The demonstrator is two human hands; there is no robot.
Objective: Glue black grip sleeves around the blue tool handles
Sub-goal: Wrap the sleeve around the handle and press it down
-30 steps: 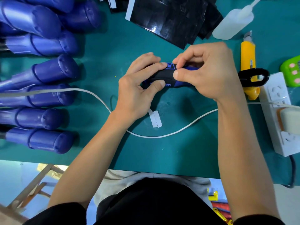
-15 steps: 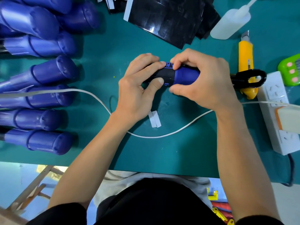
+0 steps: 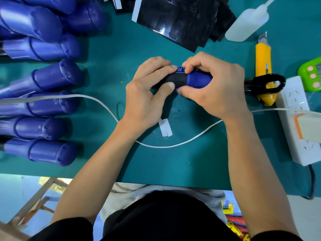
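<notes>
Count first: at least eight loose blue handles (image 3: 57, 75) piled at nine o'clock (a few overlap, so the total is unsure). One stack of black sheets (image 3: 173, 20) sits at twelve, too overlapped to count. There is one white bottle (image 3: 246, 23) at one o'clock, then one yellow knife (image 3: 263, 58) and one pair of scissors (image 3: 267, 83) at three. Two white strips (image 3: 165, 126) lie side by side at six, just below the hands. One white cable (image 3: 104, 105) loops across the mat (image 3: 173, 162) toward a power strip (image 3: 298, 122) at four.

Now the action, mid-mat: one handle (image 3: 198, 79) lies with its long axis from nine to three. Its sleeve (image 3: 175, 79) covers the nine o'clock part, with bare blue toward three; both ends are hidden. The left hand (image 3: 144, 98) curls round the sleeve, thumb pressed on its near side. The right hand (image 3: 215, 87) wraps the blue part, its fingertips at the sleeve's edge.
</notes>
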